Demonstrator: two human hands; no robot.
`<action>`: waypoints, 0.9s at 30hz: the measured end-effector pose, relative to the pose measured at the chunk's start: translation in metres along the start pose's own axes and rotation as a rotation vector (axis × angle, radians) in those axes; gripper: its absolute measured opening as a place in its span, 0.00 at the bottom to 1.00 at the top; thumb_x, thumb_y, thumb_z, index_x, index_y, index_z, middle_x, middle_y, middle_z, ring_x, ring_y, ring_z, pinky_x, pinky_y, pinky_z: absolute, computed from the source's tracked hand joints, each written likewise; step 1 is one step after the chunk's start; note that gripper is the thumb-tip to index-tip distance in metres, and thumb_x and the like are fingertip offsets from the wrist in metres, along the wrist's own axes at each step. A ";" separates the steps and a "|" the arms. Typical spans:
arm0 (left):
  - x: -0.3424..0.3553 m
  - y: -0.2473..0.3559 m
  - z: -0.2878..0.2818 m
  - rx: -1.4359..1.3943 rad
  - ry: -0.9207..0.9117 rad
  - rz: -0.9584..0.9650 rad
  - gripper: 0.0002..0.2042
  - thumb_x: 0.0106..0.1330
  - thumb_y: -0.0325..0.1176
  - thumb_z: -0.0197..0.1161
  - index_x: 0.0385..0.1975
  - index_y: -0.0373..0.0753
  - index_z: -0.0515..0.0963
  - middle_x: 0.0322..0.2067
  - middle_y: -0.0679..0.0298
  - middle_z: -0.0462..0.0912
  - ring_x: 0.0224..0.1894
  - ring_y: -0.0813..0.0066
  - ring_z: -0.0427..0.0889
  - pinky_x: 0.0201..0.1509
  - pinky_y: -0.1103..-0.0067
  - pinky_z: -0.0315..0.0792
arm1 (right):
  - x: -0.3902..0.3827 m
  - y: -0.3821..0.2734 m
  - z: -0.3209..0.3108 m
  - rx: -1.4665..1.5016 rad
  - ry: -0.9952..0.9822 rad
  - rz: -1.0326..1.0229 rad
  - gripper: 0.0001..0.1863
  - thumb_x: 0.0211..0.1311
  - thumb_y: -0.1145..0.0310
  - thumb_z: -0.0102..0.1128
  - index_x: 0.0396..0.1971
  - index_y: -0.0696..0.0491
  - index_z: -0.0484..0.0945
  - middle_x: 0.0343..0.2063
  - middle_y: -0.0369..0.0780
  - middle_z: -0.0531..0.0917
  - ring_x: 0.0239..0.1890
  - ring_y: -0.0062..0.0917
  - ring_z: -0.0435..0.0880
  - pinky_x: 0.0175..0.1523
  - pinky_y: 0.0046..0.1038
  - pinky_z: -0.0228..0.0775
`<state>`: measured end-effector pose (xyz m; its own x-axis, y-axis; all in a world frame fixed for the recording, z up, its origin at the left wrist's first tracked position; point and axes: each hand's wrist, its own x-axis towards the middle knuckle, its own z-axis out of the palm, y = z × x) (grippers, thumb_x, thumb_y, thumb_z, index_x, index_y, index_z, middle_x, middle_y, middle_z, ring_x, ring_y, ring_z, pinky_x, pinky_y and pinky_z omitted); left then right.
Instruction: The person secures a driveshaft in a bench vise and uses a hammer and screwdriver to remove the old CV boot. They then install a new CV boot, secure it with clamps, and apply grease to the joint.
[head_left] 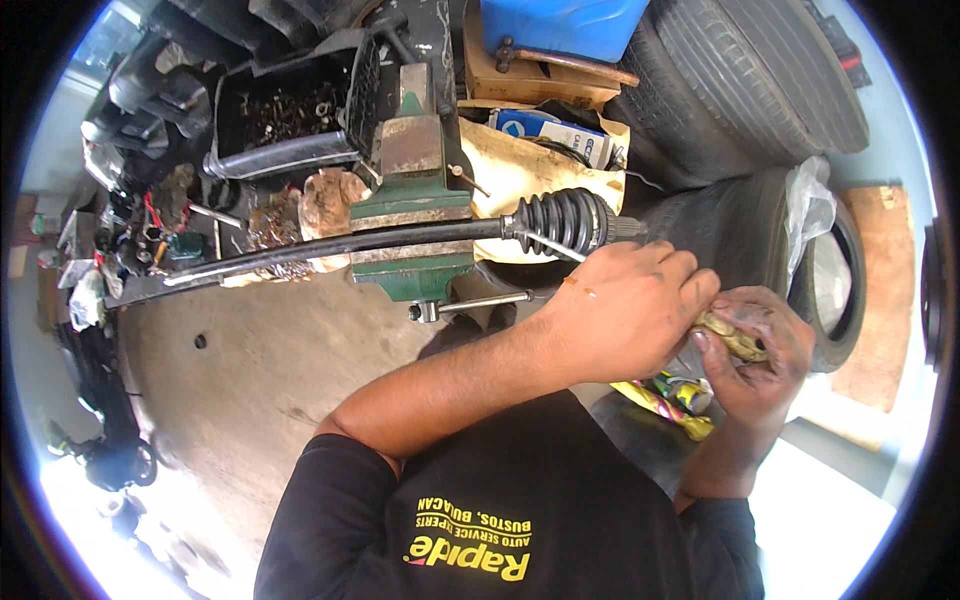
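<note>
A drive shaft (420, 235) lies crosswise in the jaws of a green bench vise (412, 200). Toward its right end sits a black ribbed rubber boot (562, 222), with a splined metal stub (628, 230) beyond it. My left hand (635, 310) is closed just nearer than that stub, its fingertips meeting my right hand. A thin metal rod (553, 246) runs from the boot's narrow end to behind my left hand; whether I grip it is hidden. My right hand (760, 350), grimy with dirt, is wrapped round a crumpled yellowish piece (735, 337).
The vise handle (485, 302) juts toward me. Left of the vise stand a black crate (285, 165) of small metal parts and cluttered tools. Behind are a hammer (565, 62), a blue container (560, 25) and boxes. Tyres (710, 220) stack up at the right.
</note>
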<state>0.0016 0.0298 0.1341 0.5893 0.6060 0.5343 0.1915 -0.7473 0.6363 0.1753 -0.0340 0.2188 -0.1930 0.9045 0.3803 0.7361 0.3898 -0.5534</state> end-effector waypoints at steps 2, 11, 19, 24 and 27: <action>0.003 -0.005 -0.005 -0.088 0.103 0.012 0.19 0.53 0.34 0.72 0.41 0.38 0.72 0.34 0.57 0.78 0.40 0.53 0.84 0.41 0.61 0.78 | 0.018 -0.013 -0.003 -0.039 -0.042 0.000 0.14 0.42 0.79 0.77 0.31 0.60 0.83 0.28 0.49 0.87 0.33 0.39 0.90 0.39 0.32 0.80; 0.006 -0.022 -0.021 -0.263 0.210 -0.021 0.15 0.59 0.35 0.69 0.40 0.36 0.74 0.34 0.55 0.82 0.39 0.52 0.86 0.39 0.58 0.80 | 0.068 -0.053 0.009 -0.259 -0.090 -0.004 0.15 0.36 0.78 0.74 0.29 0.62 0.83 0.28 0.49 0.86 0.30 0.37 0.87 0.34 0.30 0.76; 0.014 -0.031 -0.018 -0.268 0.246 -0.048 0.21 0.55 0.34 0.72 0.44 0.36 0.71 0.37 0.54 0.79 0.41 0.47 0.84 0.39 0.58 0.79 | 0.103 -0.044 -0.002 -0.354 -0.316 -0.244 0.15 0.37 0.74 0.75 0.28 0.61 0.83 0.26 0.49 0.85 0.27 0.37 0.88 0.32 0.30 0.78; 0.021 -0.030 -0.013 -0.215 0.319 -0.121 0.21 0.54 0.35 0.73 0.44 0.36 0.71 0.36 0.54 0.78 0.39 0.47 0.84 0.37 0.59 0.80 | 0.121 -0.025 -0.007 -0.281 -0.392 -0.359 0.17 0.36 0.76 0.77 0.30 0.61 0.83 0.28 0.48 0.85 0.28 0.36 0.87 0.33 0.30 0.77; 0.026 -0.029 -0.010 -0.166 0.338 -0.155 0.21 0.55 0.35 0.73 0.44 0.36 0.71 0.35 0.54 0.78 0.38 0.48 0.84 0.36 0.59 0.79 | 0.133 -0.015 -0.012 -0.213 -0.504 -0.378 0.20 0.32 0.80 0.77 0.32 0.60 0.82 0.31 0.48 0.85 0.31 0.36 0.86 0.38 0.30 0.77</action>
<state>0.0040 0.0699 0.1349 0.2670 0.7842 0.5600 0.1124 -0.6025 0.7901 0.1465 0.0783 0.2864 -0.7046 0.7029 0.0973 0.6606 0.6999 -0.2715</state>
